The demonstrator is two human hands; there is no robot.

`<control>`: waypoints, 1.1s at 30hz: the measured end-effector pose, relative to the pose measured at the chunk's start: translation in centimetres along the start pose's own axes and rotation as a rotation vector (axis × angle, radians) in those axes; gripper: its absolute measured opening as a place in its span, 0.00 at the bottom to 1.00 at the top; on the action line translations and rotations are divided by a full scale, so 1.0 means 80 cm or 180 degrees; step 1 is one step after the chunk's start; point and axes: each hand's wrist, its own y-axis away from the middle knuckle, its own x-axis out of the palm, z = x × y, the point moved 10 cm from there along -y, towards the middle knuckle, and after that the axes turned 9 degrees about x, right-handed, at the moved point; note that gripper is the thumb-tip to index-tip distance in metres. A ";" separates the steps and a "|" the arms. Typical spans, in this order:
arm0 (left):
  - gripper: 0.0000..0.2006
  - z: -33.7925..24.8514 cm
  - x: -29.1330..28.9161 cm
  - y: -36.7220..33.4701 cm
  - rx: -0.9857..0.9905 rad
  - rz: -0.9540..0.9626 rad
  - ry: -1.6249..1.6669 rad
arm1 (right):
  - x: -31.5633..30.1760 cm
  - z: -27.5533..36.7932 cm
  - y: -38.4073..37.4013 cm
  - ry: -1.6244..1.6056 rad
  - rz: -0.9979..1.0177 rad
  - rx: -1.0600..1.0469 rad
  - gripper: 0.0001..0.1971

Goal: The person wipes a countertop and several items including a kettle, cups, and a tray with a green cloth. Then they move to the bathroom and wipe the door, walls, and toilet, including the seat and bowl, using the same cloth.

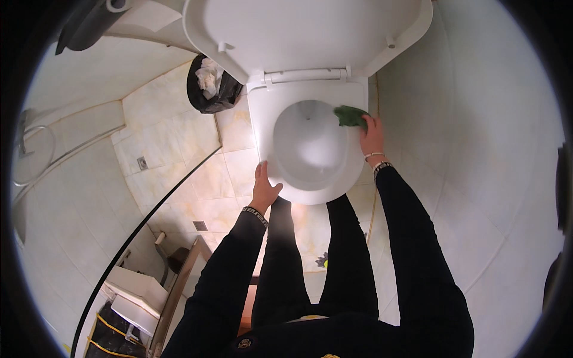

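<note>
in the head view, the right hand (371, 138) is grasping a crumpled green cloth (350, 117), its fingers curling over the bunched, soft-looking fabric. the cloth is lying on the smooth, glossy white toilet rim (261, 113), at the right edge toward the far right corner, with one ragged end poking inward over the oval bowl (310, 146). the left hand (265, 190) is holding nothing; its fingers are spreading loosely, thumb parted, along the near left edge of the rim, and whether the fingertips are pressing on it i cannot tell. behind the far edge, the raised lid (310, 39), hard and white with rounded corners and small knobs, is standing up on a cylindrical hinge bar (305, 76). beside the rim's far left corner, a bin (222, 101) lined with wrinkling black plastic is holding crumpled white paper (209, 77). pale, marbled floor tiles (203, 173) are spreading below the left edge, and a smooth, pale wall (477, 167) is rising beyond the right edge.
</note>
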 end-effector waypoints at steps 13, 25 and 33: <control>0.46 0.056 0.017 0.018 -0.0869 -0.0190 0.1542 | 0.200 0.286 -0.008 0.0078 0.0230 -0.1249 0.23; 0.44 0.096 -0.018 0.049 -0.1137 -0.0517 0.1257 | 0.133 0.084 0.281 0.0733 0.1959 -0.1609 0.15; 0.41 -0.038 -0.112 -0.010 -0.0382 -0.0974 0.1457 | -0.048 -0.069 0.016 0.1666 0.0195 0.0405 0.14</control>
